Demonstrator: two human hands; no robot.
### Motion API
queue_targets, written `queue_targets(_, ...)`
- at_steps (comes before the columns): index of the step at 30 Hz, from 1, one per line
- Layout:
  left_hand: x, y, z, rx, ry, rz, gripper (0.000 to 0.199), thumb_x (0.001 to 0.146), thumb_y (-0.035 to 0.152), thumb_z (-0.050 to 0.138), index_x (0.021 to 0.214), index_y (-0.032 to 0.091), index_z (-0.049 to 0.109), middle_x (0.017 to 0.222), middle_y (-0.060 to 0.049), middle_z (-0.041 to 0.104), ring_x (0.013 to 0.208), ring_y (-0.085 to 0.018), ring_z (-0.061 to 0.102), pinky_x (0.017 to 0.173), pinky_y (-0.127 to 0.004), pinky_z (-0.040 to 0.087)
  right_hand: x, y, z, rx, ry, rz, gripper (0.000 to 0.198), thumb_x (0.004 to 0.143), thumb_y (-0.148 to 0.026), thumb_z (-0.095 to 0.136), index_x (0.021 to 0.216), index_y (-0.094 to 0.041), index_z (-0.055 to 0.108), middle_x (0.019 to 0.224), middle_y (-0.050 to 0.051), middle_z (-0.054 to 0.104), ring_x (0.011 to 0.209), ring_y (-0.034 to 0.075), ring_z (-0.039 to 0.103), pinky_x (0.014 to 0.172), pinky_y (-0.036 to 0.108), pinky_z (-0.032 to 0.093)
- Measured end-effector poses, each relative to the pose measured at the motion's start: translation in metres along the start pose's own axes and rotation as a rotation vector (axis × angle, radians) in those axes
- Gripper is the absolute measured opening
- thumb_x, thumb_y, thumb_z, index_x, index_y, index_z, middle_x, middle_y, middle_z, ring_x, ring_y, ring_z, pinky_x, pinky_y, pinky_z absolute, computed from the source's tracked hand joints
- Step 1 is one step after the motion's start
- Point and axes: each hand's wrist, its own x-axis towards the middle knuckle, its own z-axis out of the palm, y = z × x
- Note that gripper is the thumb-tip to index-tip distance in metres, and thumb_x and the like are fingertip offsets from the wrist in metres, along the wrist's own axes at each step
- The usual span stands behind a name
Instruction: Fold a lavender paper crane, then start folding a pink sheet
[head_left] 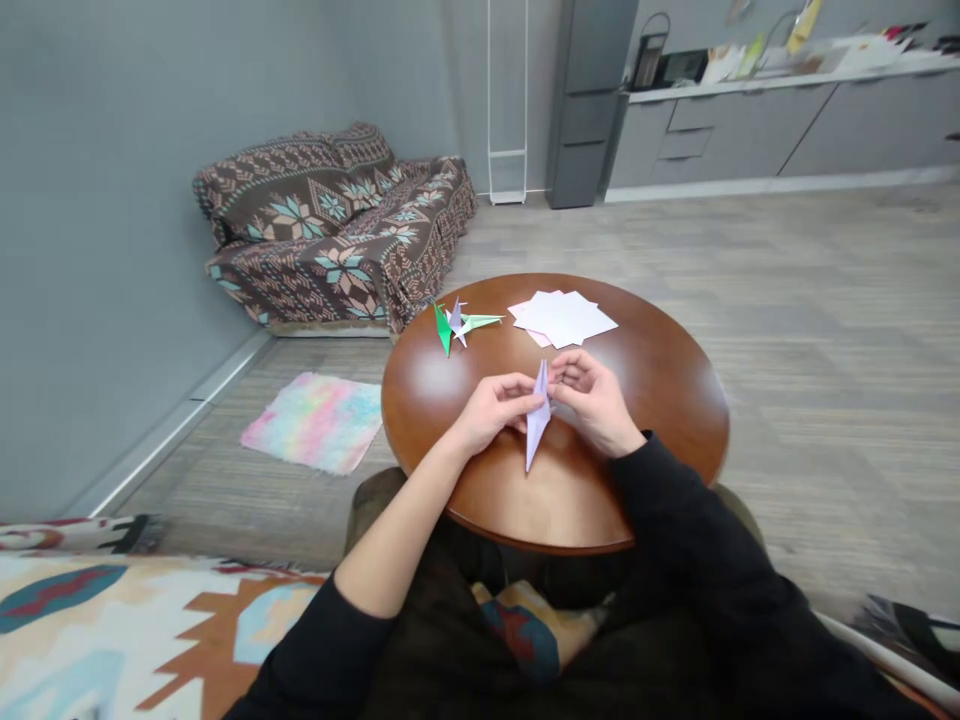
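A narrow, pointed piece of folded lavender origami paper (537,428) is held above the near half of the round table, one long tip toward me and a split end away from me. My left hand (496,408) pinches it from the left between thumb and fingers. On the other side, my right hand (589,395) has its thumb and fingers curled in at the paper's upper right edge. Its fingertips meet the paper there, partly hidden. Folded paper cranes (458,322) in green, lavender and pale green stand together at the far left of the table.
Loose paper sheets (566,318), white with a pink one below, lie at the back of the brown table (667,400). A patterned sofa (337,220) stands behind to the left, with a pastel rug (315,420) on the floor. Kitchen cabinets (750,140) line the far right.
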Motion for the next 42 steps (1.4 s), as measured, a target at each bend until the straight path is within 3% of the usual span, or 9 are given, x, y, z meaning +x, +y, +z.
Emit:
queue_targets(4,-0.001,0.002,0.001,0.006,0.034,0.021,0.045,0.075,0.051,0.086,0.097,0.013,0.075,0.080,-0.005,0.073,0.061,-0.012,0.065,0.054,-0.022,0.053,0.000,0.000,0.000,0.024,-0.008,0.007,0.031,0.069,-0.027,0.086,0.094,-0.022,0.068,0.079,-0.001,0.066,0.071,0.014,0.061,0.066,0.028,0.051)
queue_targets(7,-0.001,0.004,0.001,-0.019,0.086,0.028,0.047,0.084,0.056,0.076,0.110,0.017,0.071,0.101,-0.009,0.075,0.067,-0.013,0.070,0.054,-0.022,0.055,-0.001,-0.003,0.001,0.037,-0.018,0.021,0.027,0.072,-0.029,0.084,0.093,-0.022,0.069,0.079,-0.001,0.066,0.063,0.012,0.054,0.057,0.027,0.045)
queue_targets(10,0.000,0.005,0.000,-0.082,0.175,0.003,0.055,0.082,0.049,0.080,0.126,0.023,0.061,0.125,-0.011,0.070,0.067,-0.012,0.071,0.052,-0.022,0.055,-0.002,-0.008,0.002,0.054,-0.038,0.040,0.025,0.072,-0.031,0.083,0.089,-0.022,0.067,0.078,-0.001,0.065,0.057,0.011,0.050,0.053,0.027,0.042)
queue_targets(15,-0.001,0.006,-0.001,-0.130,0.156,-0.047,0.076,0.078,0.044,0.085,0.141,0.023,0.047,0.125,-0.014,0.070,0.064,-0.011,0.068,0.049,-0.022,0.054,-0.005,-0.013,0.004,0.082,-0.076,0.063,0.025,0.070,-0.030,0.085,0.079,-0.021,0.064,0.082,-0.001,0.065,0.055,0.009,0.051,0.052,0.026,0.040)
queue_targets(20,-0.001,0.005,-0.001,-0.044,0.135,0.012,0.072,0.072,0.035,0.089,0.135,0.021,0.057,0.133,-0.014,0.065,0.067,-0.009,0.066,0.049,-0.019,0.050,-0.006,-0.013,0.005,0.100,-0.106,0.090,0.027,0.070,-0.033,0.086,0.079,-0.021,0.063,0.081,-0.002,0.064,0.053,0.009,0.053,0.049,0.025,0.040)
queue_targets(25,0.002,0.001,-0.002,0.030,0.155,0.060,0.064,0.071,0.037,0.090,0.127,0.020,0.063,0.129,-0.013,0.068,0.054,-0.004,0.058,0.045,-0.019,0.041,-0.006,-0.012,0.006,0.118,-0.123,0.117,0.031,0.070,-0.036,0.088,0.080,-0.021,0.062,0.088,0.001,0.068,0.057,0.011,0.057,0.053,0.028,0.047)
queue_targets(34,0.001,-0.001,0.000,0.008,0.132,0.057,0.049,0.071,0.041,0.090,0.108,0.015,0.071,0.080,-0.004,0.072,0.057,-0.009,0.059,0.050,-0.020,0.038,-0.007,-0.013,0.007,0.126,-0.132,0.143,0.032,0.070,-0.037,0.089,0.082,-0.022,0.063,0.081,0.000,0.070,0.059,0.013,0.060,0.052,0.028,0.049)
queue_targets(39,0.002,-0.001,0.000,0.034,0.217,0.062,0.048,0.073,0.046,0.087,0.107,0.016,0.069,0.103,-0.008,0.071,0.067,-0.012,0.064,0.058,-0.023,0.047,-0.004,-0.011,0.007,0.116,-0.068,0.145,0.032,0.070,-0.037,0.087,0.082,-0.022,0.062,0.076,-0.002,0.069,0.053,0.011,0.060,0.048,0.026,0.052)
queue_targets(42,0.002,0.001,0.001,0.079,0.286,0.112,0.041,0.083,0.048,0.078,0.111,0.019,0.069,0.121,-0.011,0.067,0.088,-0.018,0.070,0.072,-0.029,0.055,-0.001,-0.006,0.004,0.097,0.010,0.134,0.031,0.070,-0.034,0.086,0.087,-0.022,0.062,0.068,-0.005,0.067,0.051,0.011,0.062,0.048,0.024,0.055)
